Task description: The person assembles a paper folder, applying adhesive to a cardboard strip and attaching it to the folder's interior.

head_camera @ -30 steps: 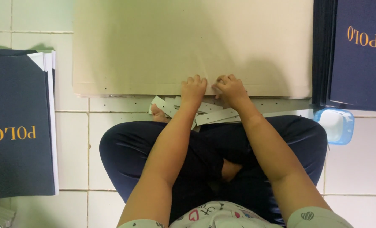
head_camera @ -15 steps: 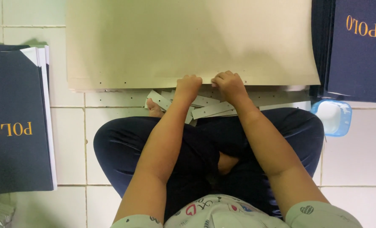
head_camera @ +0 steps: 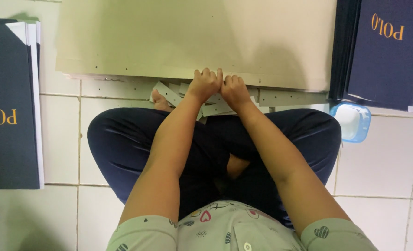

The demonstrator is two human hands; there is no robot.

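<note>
A large beige cardboard sheet (head_camera: 192, 37) lies on the white tiled floor in front of my crossed legs. My left hand (head_camera: 205, 84) and my right hand (head_camera: 234, 89) sit side by side, almost touching, with fingers curled over the sheet's near edge at its middle. Both hands pinch that edge. Several loose grey card strips (head_camera: 169, 93) lie in a heap under and around my hands, between the sheet and my knees.
A stack of dark navy flat boxes (head_camera: 9, 107) lies at the left, another navy stack (head_camera: 383, 51) at the upper right. A small light-blue plastic tub (head_camera: 352, 122) stands by my right knee. My bare foot (head_camera: 160, 100) pokes out near the strips.
My hands have drawn together along the sheet's near edge, from a short gap apart to nearly touching. The view has shifted slightly.
</note>
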